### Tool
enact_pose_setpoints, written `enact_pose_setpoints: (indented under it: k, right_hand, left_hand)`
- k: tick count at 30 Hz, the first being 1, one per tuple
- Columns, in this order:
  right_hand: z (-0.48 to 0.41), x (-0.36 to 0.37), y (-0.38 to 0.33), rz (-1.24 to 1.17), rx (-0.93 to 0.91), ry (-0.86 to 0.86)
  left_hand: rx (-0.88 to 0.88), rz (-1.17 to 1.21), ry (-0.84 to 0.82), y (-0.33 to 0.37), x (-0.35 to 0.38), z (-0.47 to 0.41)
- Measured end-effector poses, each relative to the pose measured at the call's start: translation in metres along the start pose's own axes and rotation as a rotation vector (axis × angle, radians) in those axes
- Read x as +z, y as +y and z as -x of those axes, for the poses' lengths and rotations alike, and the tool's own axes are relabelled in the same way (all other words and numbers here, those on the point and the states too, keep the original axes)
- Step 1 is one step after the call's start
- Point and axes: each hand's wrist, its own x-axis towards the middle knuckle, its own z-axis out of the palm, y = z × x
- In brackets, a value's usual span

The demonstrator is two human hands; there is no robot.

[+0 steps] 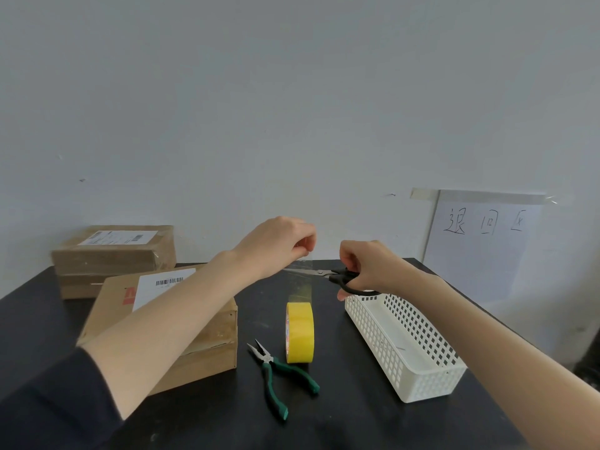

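Observation:
A yellow roll of clear tape (299, 332) stands on its edge on the black table (324, 423). A strip of tape (300, 284) runs straight up from the roll. My left hand (276, 245) pinches the strip's upper end above the table. My right hand (363, 264) grips the black handles of a pair of scissors (337, 275). Their metal blades point left and cross the strip just below my left fingers. A cardboard box (207, 345) with a barcode label lies under my left forearm.
Green-handled pliers (282, 375) lie in front of the roll. A white perforated basket (406, 349) sits at the right. A second taped box (113, 258) stands at the back left by the wall. A paper sign (483, 241) is taped to the wall at the right.

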Motion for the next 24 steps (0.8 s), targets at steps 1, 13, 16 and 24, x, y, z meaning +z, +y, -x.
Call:
enact_pose_setpoints:
  k: [1,13,16,24]
  right_hand:
    - [0.0005,-0.0002,-0.0001,0.002,0.004,-0.004]
    - [0.0063,0.0039,0.0,0.218,-0.08,-0.028]
    - [0.0058,0.0044,0.0006,0.238,-0.085,-0.008]
    - [0.0056,0.0022,-0.0002,0.227,-0.087,0.099]
  left_hand:
    - [-0.001,0.0,0.0,-0.0004,0.0,0.0002]
    - [0.013,0.029,0.051,0.0027,-0.0064,-0.0034]
    - [0.018,0.022,0.062,0.0039,-0.0092,-0.0047]
    - [0.016,0.004,0.054,0.0011,-0.0063,-0.0024]
